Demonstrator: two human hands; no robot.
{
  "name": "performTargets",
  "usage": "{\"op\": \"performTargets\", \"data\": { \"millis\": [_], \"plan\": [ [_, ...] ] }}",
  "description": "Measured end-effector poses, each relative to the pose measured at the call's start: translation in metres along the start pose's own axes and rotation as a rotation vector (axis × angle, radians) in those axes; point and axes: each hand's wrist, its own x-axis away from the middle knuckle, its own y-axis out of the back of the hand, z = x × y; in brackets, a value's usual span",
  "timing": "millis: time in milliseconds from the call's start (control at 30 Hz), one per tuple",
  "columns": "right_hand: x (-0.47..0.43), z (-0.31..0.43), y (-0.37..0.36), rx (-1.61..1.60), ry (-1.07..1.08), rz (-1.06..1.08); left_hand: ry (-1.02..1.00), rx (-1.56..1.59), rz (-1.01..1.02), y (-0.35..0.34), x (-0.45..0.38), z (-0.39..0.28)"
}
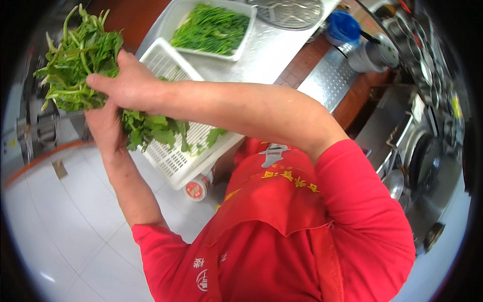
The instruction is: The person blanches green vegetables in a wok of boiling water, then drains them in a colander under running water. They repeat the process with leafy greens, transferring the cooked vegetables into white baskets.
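A large bunch of leafy greens with pale stems (81,64) is held up at the far left, between both my hands. My right hand (132,83) reaches across from the right and grips the bunch, its thumb over the stems. Just below it, my left hand (105,126) clasps the same greens from underneath, with most of its fingers hidden. More leaves (151,128) hang out beneath my right forearm, over a white slotted plastic basket (166,160). A few loose leaves (215,136) are in the basket, whose middle is hidden by my right arm.
A white plastic tub (236,56) of chopped green stalks stands on the steel table (275,49), near a round metal rack (288,13). A white container with a red label (197,190) is below the basket. Pans (420,162) and a blue-lined bucket (342,28) are at right.
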Motion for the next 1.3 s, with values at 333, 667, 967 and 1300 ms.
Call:
{"op": "performTargets", "data": {
  "millis": [333, 667, 967, 1300],
  "plan": [
    [0.128, 0.125, 0.244, -0.030, 0.408, -0.480, -0.213, 0.115, 0.568, -0.277, 0.042, -0.105],
    [0.353, 0.227, 0.504, -0.147, 0.825, -1.126, -0.407, 0.326, 1.304, -0.618, 0.181, -0.222],
    [0.581, 0.296, 0.656, -0.438, 0.966, -1.645, -0.458, 0.230, 1.977, -0.862, 0.385, -0.336],
    [0.752, 0.286, 0.855, -0.995, 1.161, -1.696, -0.398, -0.487, 2.629, -1.112, 0.571, -0.370]
  ]
}}
